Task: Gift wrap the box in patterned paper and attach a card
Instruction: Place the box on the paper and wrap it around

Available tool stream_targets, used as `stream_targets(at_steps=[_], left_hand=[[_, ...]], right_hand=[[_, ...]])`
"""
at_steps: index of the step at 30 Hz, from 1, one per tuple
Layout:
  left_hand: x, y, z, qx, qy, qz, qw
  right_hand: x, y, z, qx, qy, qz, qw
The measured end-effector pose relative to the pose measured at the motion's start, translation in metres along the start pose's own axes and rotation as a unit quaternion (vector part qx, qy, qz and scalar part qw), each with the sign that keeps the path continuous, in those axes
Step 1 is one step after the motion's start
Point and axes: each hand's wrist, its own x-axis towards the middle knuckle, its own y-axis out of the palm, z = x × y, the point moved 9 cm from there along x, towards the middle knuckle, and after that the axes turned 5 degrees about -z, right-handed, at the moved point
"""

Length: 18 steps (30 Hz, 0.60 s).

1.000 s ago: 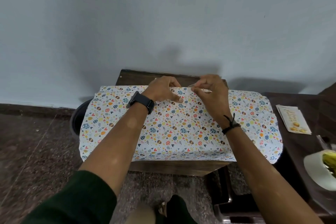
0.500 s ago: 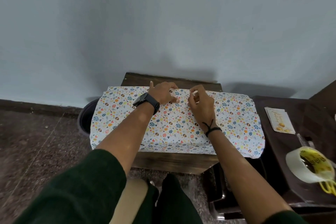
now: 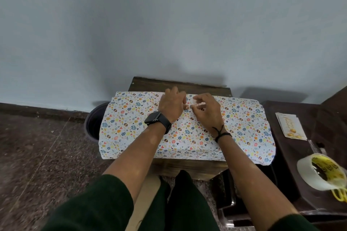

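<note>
the grip of the left hand (image 3: 171, 106) rests knuckles-up on the far middle of the patterned paper (image 3: 131, 127), its fingers curled down onto the sheet and pressing it; whether they pinch anything underneath cannot be told. the right hand (image 3: 205, 110) sits just beside it, fingers bent, its fingertips (image 3: 193, 106) pinching at something small and pale on the paper, too small to make out. nearest the camera are dark green sleeves (image 3: 97, 204) and knees, with both bare forearms reaching forward. a black watch (image 3: 156, 119) is on the left wrist and a black thread band (image 3: 221, 134) on the right. the paper, white with coloured egg and heart prints, is draped over a raised shape on the wooden tabletop (image 3: 180, 83), its ends hanging past both sides; the box itself is hidden under it. to the right, on a dark side table (image 3: 300, 110), lie a roll of clear tape (image 3: 317, 172) with something yellow at it, and farther back a card (image 3: 291, 126) with gold print. a dark round bin (image 3: 93, 122) stands on the floor at the left, against the pale wall (image 3: 169, 24).
</note>
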Motion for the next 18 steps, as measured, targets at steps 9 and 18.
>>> stream_targets(at_steps=[9, 18], left_hand=[[-0.006, 0.010, 0.012, -0.197, -0.101, 0.035, 0.975], [-0.008, 0.013, 0.015, -0.318, -0.139, 0.083, 0.934]], right_hand=[[0.005, -0.003, -0.010, -0.015, 0.047, -0.020, 0.999], [0.003, -0.009, -0.028, 0.084, 0.156, -0.021, 0.984]])
